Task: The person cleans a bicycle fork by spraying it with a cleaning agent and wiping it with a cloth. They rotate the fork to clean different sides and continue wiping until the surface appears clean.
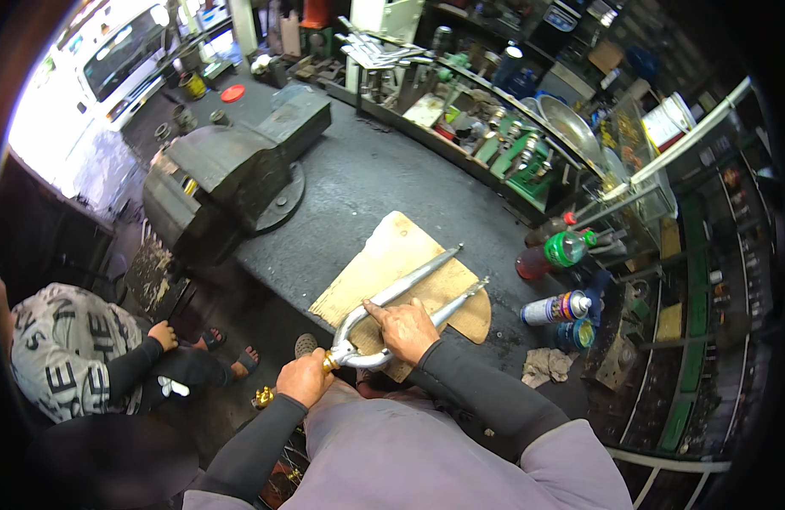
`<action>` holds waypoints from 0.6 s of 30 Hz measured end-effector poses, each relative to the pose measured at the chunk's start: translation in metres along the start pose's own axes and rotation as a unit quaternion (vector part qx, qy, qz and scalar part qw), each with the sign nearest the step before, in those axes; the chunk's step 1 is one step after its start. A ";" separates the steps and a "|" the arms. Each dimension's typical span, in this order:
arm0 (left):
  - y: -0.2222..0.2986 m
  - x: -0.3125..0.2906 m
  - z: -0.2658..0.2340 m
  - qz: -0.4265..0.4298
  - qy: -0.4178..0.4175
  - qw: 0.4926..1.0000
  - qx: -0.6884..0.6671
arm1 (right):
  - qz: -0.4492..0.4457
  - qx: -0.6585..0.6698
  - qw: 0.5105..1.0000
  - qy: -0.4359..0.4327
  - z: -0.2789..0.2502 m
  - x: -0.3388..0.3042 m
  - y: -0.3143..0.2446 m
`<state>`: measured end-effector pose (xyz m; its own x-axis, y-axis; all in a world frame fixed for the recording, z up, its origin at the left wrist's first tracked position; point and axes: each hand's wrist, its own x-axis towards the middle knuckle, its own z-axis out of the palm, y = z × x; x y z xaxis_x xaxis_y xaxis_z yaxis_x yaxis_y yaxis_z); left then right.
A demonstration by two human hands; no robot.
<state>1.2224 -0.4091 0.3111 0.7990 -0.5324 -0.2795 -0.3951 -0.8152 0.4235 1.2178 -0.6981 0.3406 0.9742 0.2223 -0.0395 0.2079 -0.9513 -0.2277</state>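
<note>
A silver two-legged fork [419, 274], with a gold-coloured end piece [329, 360] at its joined end, lies across a worn tan board [391, 240]. Its two legs point away to the right. My left hand [305, 379] is closed round the gold end, just off the bench edge. Over the near leg, my right hand [407, 331] grips the fork; its index finger reaches across to the far leg, and the other fingers are partly hidden under the palm.
A large dark vise [218, 174] stands left on the black bench [362, 166]. Bottles [552, 255], a spray can [555, 308] and a crumpled rag [549, 365] line its right side. A tool-filled trough [486, 161] runs behind. Another person [78, 353] is at lower left.
</note>
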 end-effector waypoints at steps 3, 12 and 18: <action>-0.001 0.000 0.003 0.000 0.000 1.000 0.002 | 0.155 -0.079 0.984 0.025 0.012 0.001 0.086; 0.012 0.002 -0.004 -0.007 0.016 0.999 -0.035 | 0.165 0.097 0.981 0.042 -0.006 -0.003 0.054; 0.005 0.005 0.004 0.015 0.015 1.000 0.006 | 0.254 0.068 0.927 0.266 -0.015 -0.103 0.107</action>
<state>1.2226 -0.4170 0.3083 0.8001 -0.5495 -0.2406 -0.4245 -0.8020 0.4202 1.1408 -0.8258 0.3350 0.8564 -0.4186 0.3022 -0.2673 -0.8603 -0.4340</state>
